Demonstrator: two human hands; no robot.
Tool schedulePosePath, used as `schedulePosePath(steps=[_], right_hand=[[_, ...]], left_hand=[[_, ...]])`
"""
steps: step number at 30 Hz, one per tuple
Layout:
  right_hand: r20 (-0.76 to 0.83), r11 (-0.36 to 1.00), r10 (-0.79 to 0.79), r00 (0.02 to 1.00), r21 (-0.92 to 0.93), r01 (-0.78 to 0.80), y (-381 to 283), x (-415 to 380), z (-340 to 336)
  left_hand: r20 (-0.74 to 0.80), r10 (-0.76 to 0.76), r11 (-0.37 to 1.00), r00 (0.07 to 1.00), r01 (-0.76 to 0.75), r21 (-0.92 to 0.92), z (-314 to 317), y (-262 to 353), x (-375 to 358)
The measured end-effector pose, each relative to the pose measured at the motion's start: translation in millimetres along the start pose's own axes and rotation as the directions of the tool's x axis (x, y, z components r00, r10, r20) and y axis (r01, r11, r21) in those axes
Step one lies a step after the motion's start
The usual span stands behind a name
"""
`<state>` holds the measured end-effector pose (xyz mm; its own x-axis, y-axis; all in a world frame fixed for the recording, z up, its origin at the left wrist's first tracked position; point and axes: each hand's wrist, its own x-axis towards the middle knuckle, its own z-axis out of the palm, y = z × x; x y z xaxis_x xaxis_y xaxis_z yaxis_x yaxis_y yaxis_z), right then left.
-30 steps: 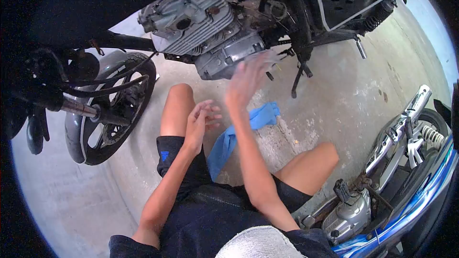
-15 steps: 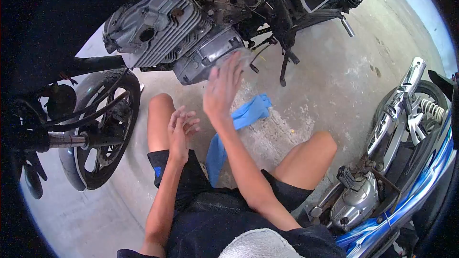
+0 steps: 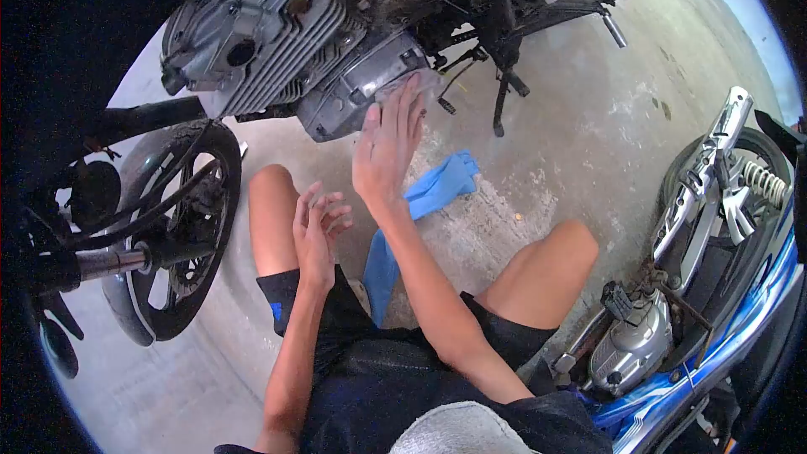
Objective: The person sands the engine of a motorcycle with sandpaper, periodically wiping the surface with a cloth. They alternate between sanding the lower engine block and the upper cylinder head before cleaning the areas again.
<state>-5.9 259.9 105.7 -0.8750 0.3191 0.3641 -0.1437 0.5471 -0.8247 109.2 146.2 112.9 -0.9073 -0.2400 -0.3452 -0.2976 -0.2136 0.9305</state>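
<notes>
My right hand (image 3: 388,151) reaches forward with its fingers stretched out, palm down. Its fingertips overlap the lower edge of the grey engine side cover (image 3: 361,88), beside a translucent whitish patch (image 3: 427,82) of unclear kind. Lower and to the left, my left hand (image 3: 318,231) hovers over my thigh, fingers loosely curled and apart, nothing between them. Beneath my right wrist, a light blue cloth (image 3: 445,185) lies crumpled on the floor, and a strip of blue fabric (image 3: 380,277) runs down between my legs.
Above the hands is the partly stripped motorcycle's finned engine cylinder (image 3: 286,42). A black-spoked front wheel (image 3: 181,235) stands at left. A kickstand (image 3: 502,109) reaches down near the middle. On the right sits a second, blue motorcycle (image 3: 748,319) with a silver exhaust (image 3: 706,168).
The view has shifted slightly, so the engine appears a little higher and further left. Both hands keep nearly the same pose, with my right fingers slightly higher in the view.
</notes>
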Motion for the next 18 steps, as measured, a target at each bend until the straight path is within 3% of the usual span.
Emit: schedulePosePath(steps=[3, 6, 8, 13, 16, 18], right_hand=[[-0.082, 0.996, -0.034, 0.996, 0.080, 0.040, 0, 20, -2], [-0.033, 0.995, 0.061, 0.998, 0.083, -0.058, 3, 12, -1], [-0.087, 0.997, -0.077, 0.993, 0.013, 0.079, 4, 6, 6], [-0.055, 0.996, -0.016, 0.998, 0.092, 0.021, 2, 14, -2], [-0.074, 0.995, -0.076, 0.994, 0.054, 0.080, 5, 12, 8], [-0.170, 0.989, -0.107, 0.980, 0.079, 0.122, 2, 26, 4]], left_hand=[[0.014, 0.028, 1.000, 1.000, -0.028, -0.009, 2, 5, 2], [-0.012, 0.029, 1.000, 1.000, -0.029, -0.013, -5, -2, -2], [-0.024, 0.015, 1.000, 1.000, -0.015, -0.026, -3, -1, -1], [-0.016, 0.057, 0.998, 0.998, -0.057, 0.027, -12, -5, 0], [-0.032, 0.008, 0.998, 0.999, -0.010, -0.055, -12, -7, -2], [-0.021, 0.052, 0.999, 0.998, -0.052, -0.015, -11, -4, 1]])
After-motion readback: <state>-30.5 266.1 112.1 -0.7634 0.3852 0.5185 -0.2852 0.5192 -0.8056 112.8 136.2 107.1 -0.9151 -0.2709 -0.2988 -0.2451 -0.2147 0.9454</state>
